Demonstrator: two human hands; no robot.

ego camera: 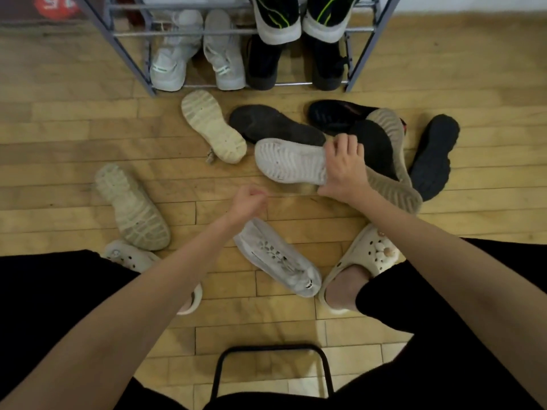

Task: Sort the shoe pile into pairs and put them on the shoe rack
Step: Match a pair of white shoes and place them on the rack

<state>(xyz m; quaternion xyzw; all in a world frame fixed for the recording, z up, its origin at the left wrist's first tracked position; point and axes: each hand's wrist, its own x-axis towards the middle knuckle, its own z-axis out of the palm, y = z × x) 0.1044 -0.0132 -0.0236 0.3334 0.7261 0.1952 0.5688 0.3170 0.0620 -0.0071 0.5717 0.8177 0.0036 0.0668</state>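
Note:
A pile of shoes lies sole-up on the wooden floor in front of a grey metal shoe rack (130, 59). My right hand (344, 167) grips the heel end of a white-soled shoe (288, 161) in the pile. My left hand (247, 204) is closed above the heel of a white mesh sneaker (276, 257) that points toward me; whether it pinches the shoe is unclear. Around the white sole lie a cream-soled shoe (211, 125), a black-soled shoe (275, 124), a tan-soled shoe (390, 173) and a chunky black shoe (433, 156). Another cream sole (131, 207) lies apart at the left.
The rack's bottom shelf holds a pale grey pair (196, 57) and a black pair (296, 66); a black pair with green lines (302, 16) sits above. My feet wear cream clogs (368, 261). A black stool frame (270, 368) stands between my legs.

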